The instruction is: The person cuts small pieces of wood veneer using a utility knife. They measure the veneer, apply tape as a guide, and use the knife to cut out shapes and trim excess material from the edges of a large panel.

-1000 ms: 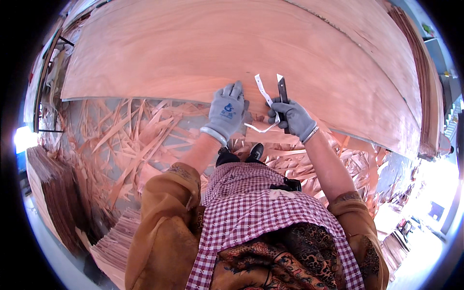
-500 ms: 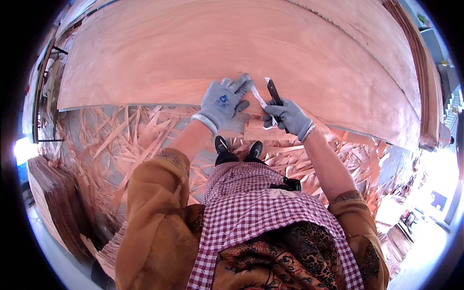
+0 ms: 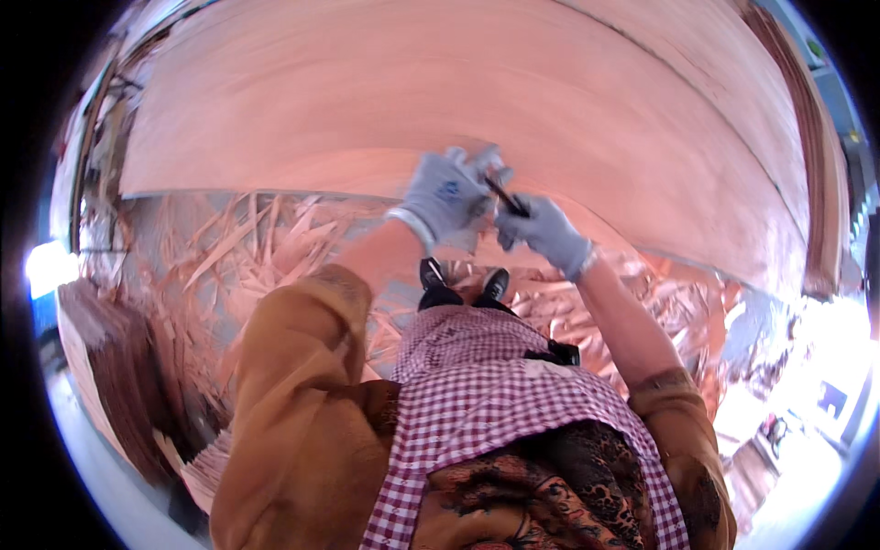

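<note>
Your right hand (image 3: 547,233) is closed around a dark knife (image 3: 507,197), which slants up and left at the middle of the wood sheet's (image 3: 412,92) near edge. Your left hand (image 3: 446,194) is at the knife's far end, fingers blurred; I cannot tell whether they grip. Wood scraps (image 3: 246,246) lie below that edge.

Black tool (image 3: 507,196) in right hand (image 3: 548,232) (grey-gloved)
</note>
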Demonstrator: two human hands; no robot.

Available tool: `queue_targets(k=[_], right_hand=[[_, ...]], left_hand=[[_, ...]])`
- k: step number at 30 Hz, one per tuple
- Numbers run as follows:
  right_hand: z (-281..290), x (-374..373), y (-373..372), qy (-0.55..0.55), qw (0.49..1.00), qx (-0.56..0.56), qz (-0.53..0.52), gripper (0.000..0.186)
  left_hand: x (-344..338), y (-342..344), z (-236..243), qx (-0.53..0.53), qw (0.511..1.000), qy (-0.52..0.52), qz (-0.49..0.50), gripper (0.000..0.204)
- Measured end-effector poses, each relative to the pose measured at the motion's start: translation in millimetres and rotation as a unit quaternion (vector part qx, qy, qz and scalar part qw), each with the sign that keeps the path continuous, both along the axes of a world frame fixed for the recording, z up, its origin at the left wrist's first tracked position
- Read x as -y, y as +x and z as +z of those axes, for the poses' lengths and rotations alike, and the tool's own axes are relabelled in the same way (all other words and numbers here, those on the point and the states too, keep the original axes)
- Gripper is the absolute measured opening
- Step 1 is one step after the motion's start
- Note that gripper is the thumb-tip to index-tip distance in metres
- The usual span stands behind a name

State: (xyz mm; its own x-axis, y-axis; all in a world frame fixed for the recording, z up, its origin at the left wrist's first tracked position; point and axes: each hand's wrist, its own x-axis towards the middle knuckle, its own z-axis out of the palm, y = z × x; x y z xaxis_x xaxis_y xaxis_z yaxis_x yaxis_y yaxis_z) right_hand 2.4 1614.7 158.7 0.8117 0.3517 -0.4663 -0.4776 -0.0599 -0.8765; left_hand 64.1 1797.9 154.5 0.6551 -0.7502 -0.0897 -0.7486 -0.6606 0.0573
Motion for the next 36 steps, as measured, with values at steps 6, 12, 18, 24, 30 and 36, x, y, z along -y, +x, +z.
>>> queue_targets(k=[6,12,18,24,30,36], right_hand=[[58.5,-46.2,-0.4,-0.041,0.989,0.128,0.057,0.017],[64.9,-85.4,45.6,0.023,0.991,0.124,0.049,0.017],[37.0,-178.2,103.5,-0.064,0.978,0.12,0.161,0.023],[21.6,-305.0,151.3,0.061,0.962,0.091,0.25,0.021],[-21.1,-344.6,186.6,-0.026,0.977,0.016,0.213,0.011],[-4.3,-344.6,178.5,-0.074,0.973,0.05,0.213,0.016]], left_hand=[[-21.4,1.0,13.1,-0.052,0.996,-0.066,-0.003,0.052],[-142.4,-33.2,-24.3,0.12,0.937,-0.197,0.262,0.044],[-238.5,-30.7,-27.5,0.226,0.863,-0.17,0.418,0.047],[-260.9,-25.1,-47.0,0.219,0.856,-0.183,0.432,0.047],[-264.9,-25.1,-44.2,0.198,0.852,-0.223,0.43,0.046],[-290.0,-7.5,-23.1,0.222,0.876,-0.169,0.394,0.046]])
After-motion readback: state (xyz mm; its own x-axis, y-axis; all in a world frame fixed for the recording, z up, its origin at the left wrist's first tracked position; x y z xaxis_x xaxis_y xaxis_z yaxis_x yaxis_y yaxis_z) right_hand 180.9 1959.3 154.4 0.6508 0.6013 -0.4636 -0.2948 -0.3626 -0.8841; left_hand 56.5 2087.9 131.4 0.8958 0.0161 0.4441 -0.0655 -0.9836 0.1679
